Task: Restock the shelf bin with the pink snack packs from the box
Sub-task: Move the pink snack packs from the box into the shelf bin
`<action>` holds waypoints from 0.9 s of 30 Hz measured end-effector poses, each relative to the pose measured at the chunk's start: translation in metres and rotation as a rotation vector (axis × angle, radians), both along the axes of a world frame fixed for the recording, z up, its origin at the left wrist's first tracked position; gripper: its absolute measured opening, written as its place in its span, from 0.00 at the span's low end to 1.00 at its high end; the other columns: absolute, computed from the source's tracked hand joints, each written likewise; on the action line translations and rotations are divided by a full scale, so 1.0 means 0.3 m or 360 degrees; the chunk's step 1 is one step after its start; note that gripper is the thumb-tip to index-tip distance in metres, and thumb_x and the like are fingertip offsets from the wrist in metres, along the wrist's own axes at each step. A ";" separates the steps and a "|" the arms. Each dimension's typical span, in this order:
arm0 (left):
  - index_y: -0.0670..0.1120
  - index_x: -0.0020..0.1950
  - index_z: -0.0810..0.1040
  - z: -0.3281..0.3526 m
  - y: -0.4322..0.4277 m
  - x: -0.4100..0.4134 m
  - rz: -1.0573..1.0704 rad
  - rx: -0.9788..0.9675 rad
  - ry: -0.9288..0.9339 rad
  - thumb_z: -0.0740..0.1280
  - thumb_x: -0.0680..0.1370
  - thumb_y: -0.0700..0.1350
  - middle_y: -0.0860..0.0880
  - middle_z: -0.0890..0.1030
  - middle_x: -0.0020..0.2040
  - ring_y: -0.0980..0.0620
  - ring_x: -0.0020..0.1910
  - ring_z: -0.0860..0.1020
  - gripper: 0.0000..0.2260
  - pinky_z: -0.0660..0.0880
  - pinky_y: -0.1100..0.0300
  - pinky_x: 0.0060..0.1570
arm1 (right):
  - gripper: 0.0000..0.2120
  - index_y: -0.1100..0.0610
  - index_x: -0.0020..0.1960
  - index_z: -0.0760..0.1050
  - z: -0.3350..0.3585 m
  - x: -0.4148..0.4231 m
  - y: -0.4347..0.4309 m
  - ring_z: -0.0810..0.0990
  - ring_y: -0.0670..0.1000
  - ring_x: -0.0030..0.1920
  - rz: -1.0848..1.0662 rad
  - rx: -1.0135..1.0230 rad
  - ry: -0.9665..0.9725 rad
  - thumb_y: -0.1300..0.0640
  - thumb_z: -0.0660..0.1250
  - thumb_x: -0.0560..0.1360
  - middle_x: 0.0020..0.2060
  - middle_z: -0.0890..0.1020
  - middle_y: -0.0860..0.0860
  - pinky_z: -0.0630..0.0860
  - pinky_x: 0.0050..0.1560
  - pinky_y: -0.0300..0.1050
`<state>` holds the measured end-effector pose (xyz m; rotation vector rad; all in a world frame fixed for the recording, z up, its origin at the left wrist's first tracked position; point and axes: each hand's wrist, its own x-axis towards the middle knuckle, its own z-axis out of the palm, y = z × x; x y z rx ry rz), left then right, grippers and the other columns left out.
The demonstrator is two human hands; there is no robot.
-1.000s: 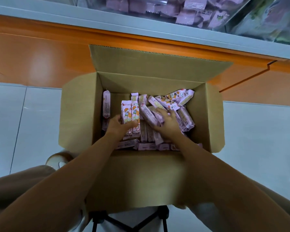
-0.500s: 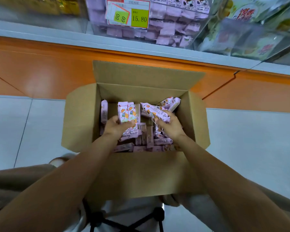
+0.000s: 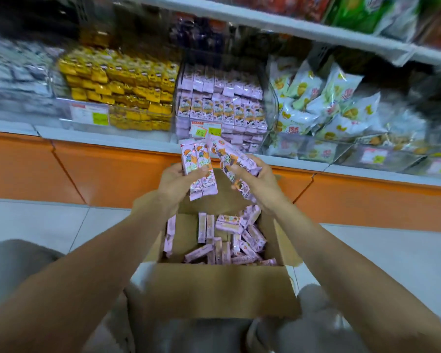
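Shelf point(image 3: 278, 24): blurred and packed with goods. Yellow packs point(image 3: 120, 90) sit left of the target bin, white-and-green bags point(image 3: 329, 105) sit right of it.

Box point(image 3: 214, 294): brown cardboard, flaps open, on the floor in front of the person and below the orange base panel point(image 3: 87, 169).

Shelf bin point(image 3: 270, 98): clear plastic on the lowest shelf, with a price tag point(image 3: 206, 129) on its front. It already holds stacked rows of pink packs point(image 3: 222, 108).

Pink snack packs in the box point(image 3: 227, 240): long narrow wrappers, pale pink with orange cartoon print. They lie loose and criss-crossed, mostly on the right and near side. A few stand along the left wall.

Change from 0.5 s ago: both hands were down inside the box on the packs. Now both are raised clear of the box, level with the orange panel, and the upper pack ends overlap the bin front near the price tag. The view has tilted up, so the shelf fills the top half and the box sits lower in frame.

Left hand point(image 3: 175, 182): palm up, fingers curled, gripping two packs point(image 3: 196, 161) side by side and nearly upright.

Right hand point(image 3: 261, 182): fingers curled around a small bundle point(image 3: 229, 155) tilted up and to the left. The count in the bundle is unclear. The two handfuls nearly touch at the top.

Both forearms reach forward over the box.
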<state>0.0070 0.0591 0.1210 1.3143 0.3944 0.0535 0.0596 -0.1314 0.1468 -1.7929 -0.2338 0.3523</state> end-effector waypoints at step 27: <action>0.41 0.55 0.81 0.256 0.123 0.321 0.0097 0.0148 -0.0068 0.75 0.72 0.46 0.46 0.84 0.53 0.48 0.52 0.82 0.15 0.77 0.53 0.54 | 0.29 0.46 0.67 0.68 0.209 0.371 0.170 0.69 0.49 0.64 0.0020 -0.0548 -0.1094 0.34 0.66 0.70 0.63 0.70 0.47 0.67 0.65 0.53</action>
